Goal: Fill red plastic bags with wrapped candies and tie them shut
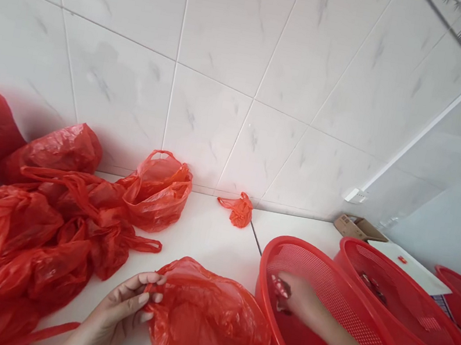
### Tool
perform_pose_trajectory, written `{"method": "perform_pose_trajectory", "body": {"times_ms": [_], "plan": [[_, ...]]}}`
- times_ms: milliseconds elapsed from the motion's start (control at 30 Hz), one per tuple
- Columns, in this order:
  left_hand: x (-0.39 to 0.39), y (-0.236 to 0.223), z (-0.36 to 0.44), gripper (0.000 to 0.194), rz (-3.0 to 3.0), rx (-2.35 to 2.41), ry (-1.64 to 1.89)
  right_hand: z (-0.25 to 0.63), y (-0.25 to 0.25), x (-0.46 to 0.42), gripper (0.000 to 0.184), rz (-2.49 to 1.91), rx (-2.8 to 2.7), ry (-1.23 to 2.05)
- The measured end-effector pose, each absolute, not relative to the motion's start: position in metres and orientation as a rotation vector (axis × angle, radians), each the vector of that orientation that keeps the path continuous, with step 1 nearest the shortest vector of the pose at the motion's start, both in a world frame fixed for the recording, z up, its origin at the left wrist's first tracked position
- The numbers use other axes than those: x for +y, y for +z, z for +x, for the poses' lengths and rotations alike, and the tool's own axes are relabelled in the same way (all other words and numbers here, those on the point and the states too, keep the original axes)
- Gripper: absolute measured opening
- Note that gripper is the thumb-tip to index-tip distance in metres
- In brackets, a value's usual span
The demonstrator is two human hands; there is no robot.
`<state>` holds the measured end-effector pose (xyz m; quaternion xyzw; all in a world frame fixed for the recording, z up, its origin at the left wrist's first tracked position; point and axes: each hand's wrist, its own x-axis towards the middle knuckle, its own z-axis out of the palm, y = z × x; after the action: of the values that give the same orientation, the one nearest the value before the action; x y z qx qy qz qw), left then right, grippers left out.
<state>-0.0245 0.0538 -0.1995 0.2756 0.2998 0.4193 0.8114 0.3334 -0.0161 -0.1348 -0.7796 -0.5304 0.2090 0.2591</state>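
Pinched only at one edge by left fingers [133,303], the red plastic bag [209,316] could collapse; whether right fingers [293,292] grip the polka-dot item [280,287] is unclear.

The bags [209,322] are red, the baskets [296,242] red too — the little thing [280,287] in one has white spots on red. White worktop [188,230] — white wall [223,30] along its back edge, with grey streaks.

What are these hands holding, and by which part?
The left hand pinches a red bag by its left edge. The right hand, inside a red basket, is at a white-dotted item; whether it grips it cannot be told.
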Motion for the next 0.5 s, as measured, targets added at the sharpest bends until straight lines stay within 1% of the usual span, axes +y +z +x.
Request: {"method": "perform_pose_trajectory", "body": {"times_ms": [67,133,200,267,367,433,500], "plan": [[0.053,-0.198,-0.024,0.034,0.583,0.637,0.902,0.34,-0.114,-0.016,0.011,-2.066,-1.559,0.464],[0.052,-0.196,-0.023,0.035,0.584,0.633,0.901,0.333,-0.089,-0.016,0.002,-1.997,-1.677,0.346],[0.052,-0.193,-0.022,0.035,0.591,0.624,0.894,0.312,-0.066,-0.016,0.015,-1.933,-1.764,0.305],[0.051,-0.191,-0.022,0.035,0.597,0.612,0.881,0.282,-0.05,-0.015,0.02,-1.845,-1.926,0.332],[0.049,-0.191,-0.023,0.036,0.614,0.587,0.861,0.235,-0.048,-0.01,0.023,-1.698,-2.162,0.468],[0.049,-0.192,-0.024,0.037,0.625,0.571,0.86,0.213,-0.061,-0.004,0.019,-1.614,-2.301,0.536],[0.05,-0.193,-0.024,0.037,0.628,0.556,0.857,0.201,-0.077,0.001,0.018,-1.541,-2.404,0.536]]}}
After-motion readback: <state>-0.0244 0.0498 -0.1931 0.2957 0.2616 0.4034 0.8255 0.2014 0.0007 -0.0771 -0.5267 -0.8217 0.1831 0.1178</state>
